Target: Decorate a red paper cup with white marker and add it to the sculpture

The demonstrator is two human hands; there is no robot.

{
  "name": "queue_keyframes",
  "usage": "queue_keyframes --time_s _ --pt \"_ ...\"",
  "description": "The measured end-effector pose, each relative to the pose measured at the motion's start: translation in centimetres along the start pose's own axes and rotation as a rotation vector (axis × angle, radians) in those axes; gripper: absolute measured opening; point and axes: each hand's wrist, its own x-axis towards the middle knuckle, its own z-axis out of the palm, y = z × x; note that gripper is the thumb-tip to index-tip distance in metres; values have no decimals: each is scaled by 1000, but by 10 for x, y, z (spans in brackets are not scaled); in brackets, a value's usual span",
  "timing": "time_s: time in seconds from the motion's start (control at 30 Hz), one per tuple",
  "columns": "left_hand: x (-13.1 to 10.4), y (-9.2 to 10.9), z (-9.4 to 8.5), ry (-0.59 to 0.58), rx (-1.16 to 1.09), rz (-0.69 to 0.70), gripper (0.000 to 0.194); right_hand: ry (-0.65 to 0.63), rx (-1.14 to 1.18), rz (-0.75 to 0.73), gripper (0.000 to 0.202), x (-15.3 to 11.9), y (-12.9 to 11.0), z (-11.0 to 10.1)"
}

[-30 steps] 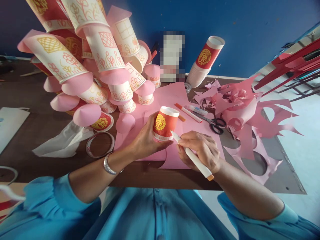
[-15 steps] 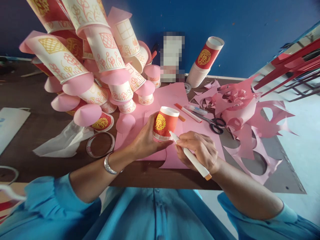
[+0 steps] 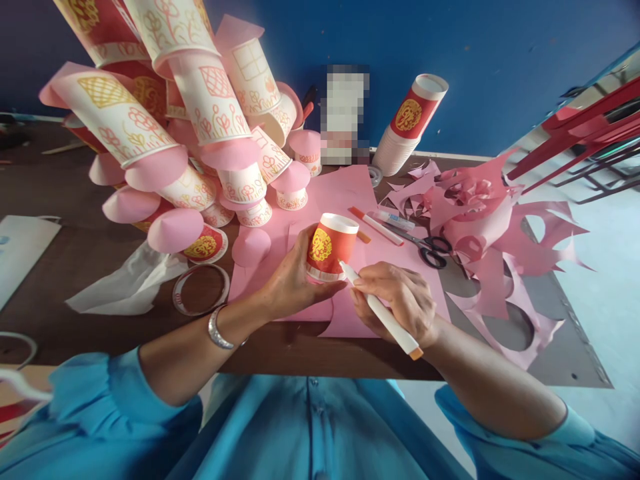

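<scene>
A red paper cup point(image 3: 343, 245) with a yellow emblem and a white rim is held by my left hand point(image 3: 293, 277), thumb under its base and fingers at its left side. My right hand point(image 3: 397, 297) is closed around a white marker point(image 3: 390, 325) with an orange end. The marker's tip points at the lower right of the cup; whether it touches the surface I cannot tell. Pink paper sheets point(image 3: 350, 183) lie beneath both hands. Behind the cup are an orange-red capped marker point(image 3: 380, 227) and black scissors point(image 3: 433, 252).
Decorated cups with pink cones point(image 3: 215, 100) are piled high at the left. A leaning cup stack point(image 3: 400, 143) stands at the back, cut pink scraps point(image 3: 480, 220) spread at the right. A tape roll point(image 3: 201, 289) and translucent wrapping point(image 3: 125, 287) lie left of my left hand.
</scene>
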Motion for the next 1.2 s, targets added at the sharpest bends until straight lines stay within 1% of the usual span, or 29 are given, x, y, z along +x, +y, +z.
queue_keyframes --time_s 0.13,0.3,0.43,0.73,0.9,1.03,1.1,1.2 --pt "0 0 0 0 -7 1 77 -8 6 7 11 0 -1 -1" --pt "0 0 0 2 -4 21 75 -12 6 13 10 0 -2 0" --pt "0 1 0 5 12 -8 78 -16 7 16 10 0 -1 1" --pt "2 5 1 14 -8 36 71 -18 -19 21 9 0 0 1" --pt "2 5 0 -1 -7 10 70 4 -25 28 11 1 1 0" --pt "3 7 0 -7 -19 16 68 8 -21 21 9 1 1 0" --pt "3 8 0 2 -9 11 69 7 -17 31 11 1 1 1" --pt "3 6 0 15 -7 -2 75 -2 -14 47 14 -1 0 0"
